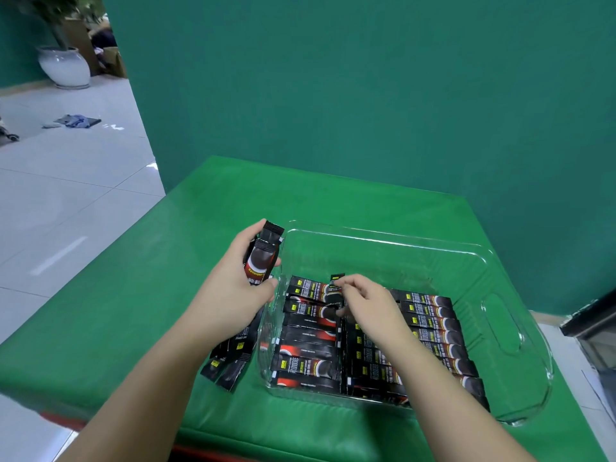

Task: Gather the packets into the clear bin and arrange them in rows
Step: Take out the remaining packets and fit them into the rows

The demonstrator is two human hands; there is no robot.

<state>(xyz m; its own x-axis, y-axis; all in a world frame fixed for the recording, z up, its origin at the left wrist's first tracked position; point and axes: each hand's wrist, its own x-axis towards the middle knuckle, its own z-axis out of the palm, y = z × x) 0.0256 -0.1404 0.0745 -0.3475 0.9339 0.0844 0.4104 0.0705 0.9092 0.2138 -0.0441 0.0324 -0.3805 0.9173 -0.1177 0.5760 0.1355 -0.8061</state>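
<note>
1. Slim black stick packets with red and white print lie flat in side-by-side rows inside the clear rectangular plastic bin, filling its near half in what looks like three columns, though the right forearm hides part of the middle one.
2. The right hand reaches into the bin, fingers curled, pinching the end of one black packet above the back of the rows.
3. The left hand hovers just left of the bin's wall, gripping a small bundle of packets upright.
4. More loose packets lie on the green padded desk, just beside the bin's left wall, under the left wrist.
5. A green wall stands behind the desk.
</note>
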